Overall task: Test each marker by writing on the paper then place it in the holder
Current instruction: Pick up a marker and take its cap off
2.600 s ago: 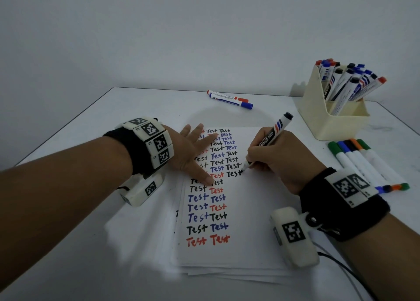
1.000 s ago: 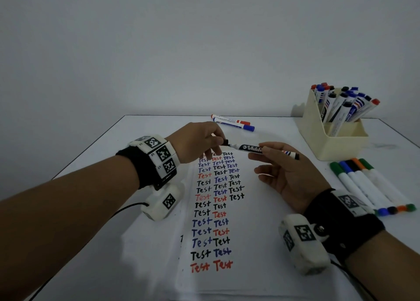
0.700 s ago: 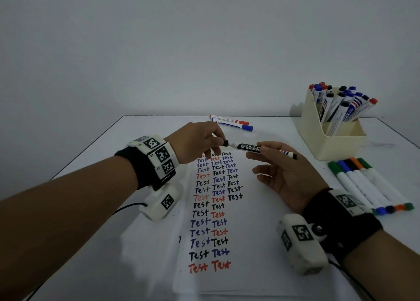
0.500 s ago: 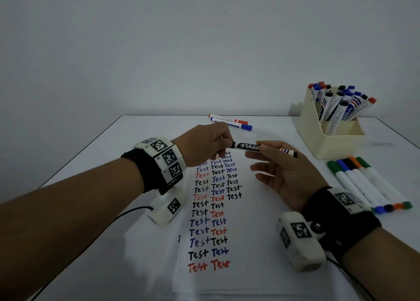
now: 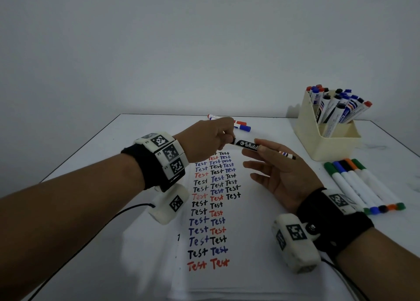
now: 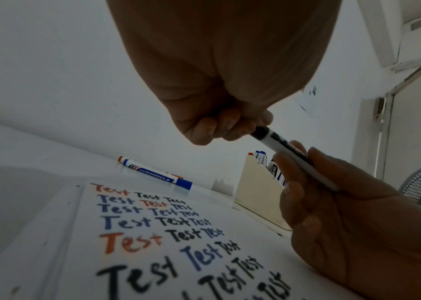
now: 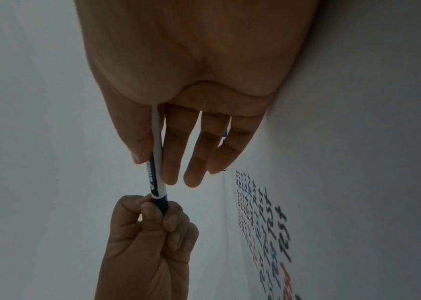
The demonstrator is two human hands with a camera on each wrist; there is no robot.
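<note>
A black-capped white whiteboard marker (image 5: 261, 147) hangs level above the white sheet of paper covered in "Test" scrawls (image 5: 247, 221), held at both ends. Left hand (image 5: 208, 139) has its fingers curled tight round the black cap end; right hand (image 5: 279, 164) pinches the barrel btwn thumb and index finger, other fingers relaxed and spread, palm up. In the right wrist view the cap sits flush against the barrel's black band, so capping looks done or nearly so, though the seam is too small to be sure.

What the next move turns on: the marker's long axis runs left-to-right across the body, tail end pointing toward the cream plastic marker holder (image 5: 327, 141), which stands well apart at far right, already crowded w/ markers. Right hand is the nearer one and grips the holder-side half. Likely plan: left lets go, right swings the marker upright and drops it in.

A row of five loose markers w/ green, blue, black and orange caps (image 5: 359, 185) lies just beside the holder, near edge.
</note>
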